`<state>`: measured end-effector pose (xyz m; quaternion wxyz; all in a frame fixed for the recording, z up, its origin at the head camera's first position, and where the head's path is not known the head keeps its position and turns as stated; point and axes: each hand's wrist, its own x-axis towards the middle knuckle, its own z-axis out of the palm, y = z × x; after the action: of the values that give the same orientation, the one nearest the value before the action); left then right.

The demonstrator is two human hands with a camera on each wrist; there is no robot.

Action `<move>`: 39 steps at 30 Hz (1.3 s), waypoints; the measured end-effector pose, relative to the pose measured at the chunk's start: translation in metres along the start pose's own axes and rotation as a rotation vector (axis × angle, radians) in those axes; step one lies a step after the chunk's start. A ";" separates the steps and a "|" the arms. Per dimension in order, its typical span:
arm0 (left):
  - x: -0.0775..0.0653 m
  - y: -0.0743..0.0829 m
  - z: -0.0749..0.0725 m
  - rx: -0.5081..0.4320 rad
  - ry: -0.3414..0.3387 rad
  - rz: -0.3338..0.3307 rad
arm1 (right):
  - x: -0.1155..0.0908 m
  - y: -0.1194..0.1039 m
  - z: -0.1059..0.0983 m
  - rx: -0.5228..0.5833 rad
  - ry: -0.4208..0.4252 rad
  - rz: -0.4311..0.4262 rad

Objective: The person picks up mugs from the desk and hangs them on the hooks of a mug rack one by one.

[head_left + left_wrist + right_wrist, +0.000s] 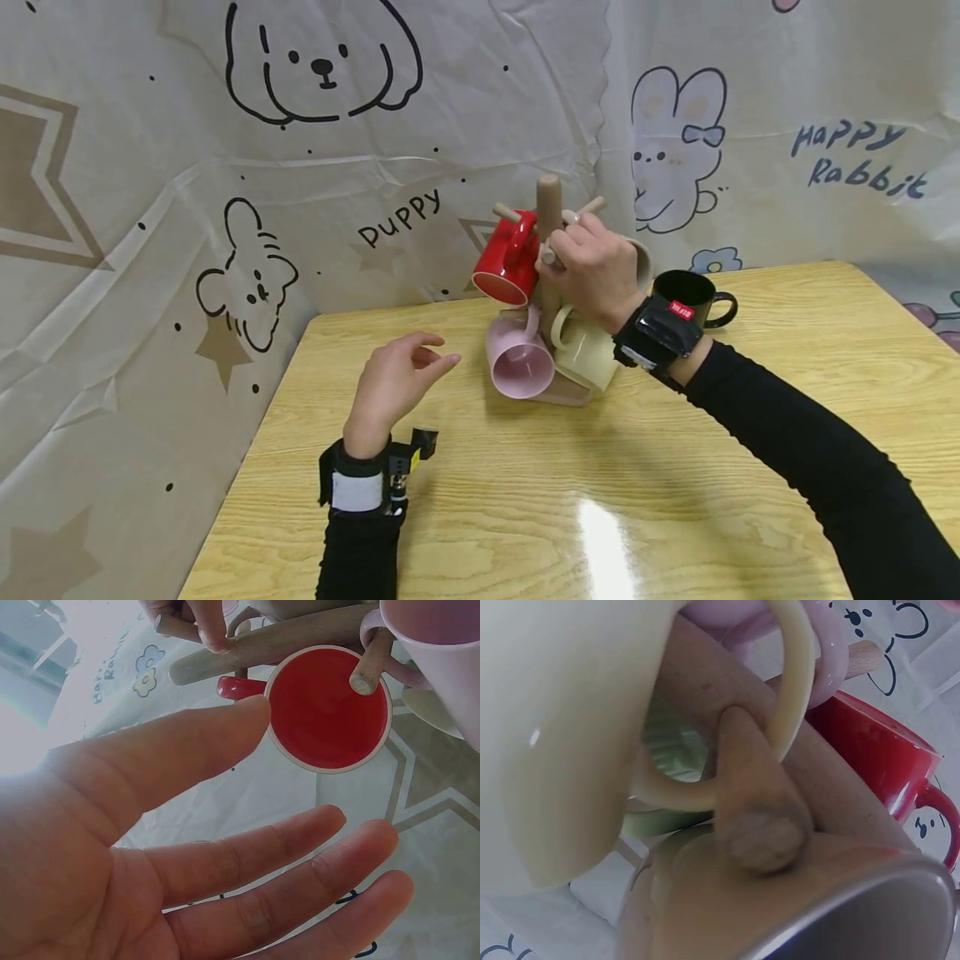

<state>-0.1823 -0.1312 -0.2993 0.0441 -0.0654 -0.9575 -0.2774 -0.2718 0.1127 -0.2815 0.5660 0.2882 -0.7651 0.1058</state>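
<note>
A wooden mug tree (549,200) stands at the back of the table, with several mugs on its pegs. My right hand (588,262) curls its fingers round it at an upper peg, close to the post; the peg's end pokes out beside the fingers. Behind that hand, a beige mug (697,907) is partly hidden. On the left hangs a red mug (498,267), its mouth tipped downward. Lower down are a pink mug (517,358) and a cream mug (588,354). My left hand (397,379) hovers left of the pink mug, fingers relaxed, holding nothing.
A black mug (682,292) stands upright on the table right of the tree, behind my right wrist. In the right wrist view, a green mug (671,742) shows behind the cream one. A printed cloth (375,108) hangs along the table's back and left.
</note>
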 end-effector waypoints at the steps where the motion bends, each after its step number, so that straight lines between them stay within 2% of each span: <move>1: 0.000 0.000 0.000 0.001 0.000 0.000 | 0.000 0.001 0.000 0.002 -0.005 -0.005; 7: 0.000 -0.002 0.000 0.010 -0.002 0.008 | -0.002 0.003 -0.007 0.081 -0.035 -0.015; 9: 0.000 -0.003 0.000 0.010 -0.003 0.006 | -0.005 0.003 -0.011 0.147 -0.013 0.000; 12: 0.000 -0.003 0.000 0.007 -0.001 -0.002 | -0.009 0.006 -0.016 0.258 0.068 0.047; 15: -0.001 -0.004 -0.001 0.005 0.003 -0.004 | -0.011 0.009 -0.024 0.345 0.173 0.122; 18: -0.001 -0.004 -0.002 0.008 0.007 -0.003 | -0.013 0.015 -0.033 0.376 0.253 0.210; 24: -0.002 -0.004 -0.002 0.013 0.012 -0.006 | -0.033 0.038 -0.043 0.399 0.339 0.439; 28: -0.002 -0.004 -0.003 0.020 0.008 -0.008 | -0.051 0.054 -0.047 0.473 0.368 0.578; 31: -0.001 -0.004 -0.002 0.023 0.003 -0.010 | -0.063 0.061 -0.050 0.495 0.361 0.662; 39: 0.000 -0.003 -0.001 0.029 -0.008 -0.016 | -0.097 0.069 -0.050 0.418 0.329 0.840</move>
<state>-0.1829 -0.1346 -0.2998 0.0393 -0.0583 -0.9621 -0.2636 -0.2512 0.2243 -0.3433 0.5178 0.0420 -0.6780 0.5200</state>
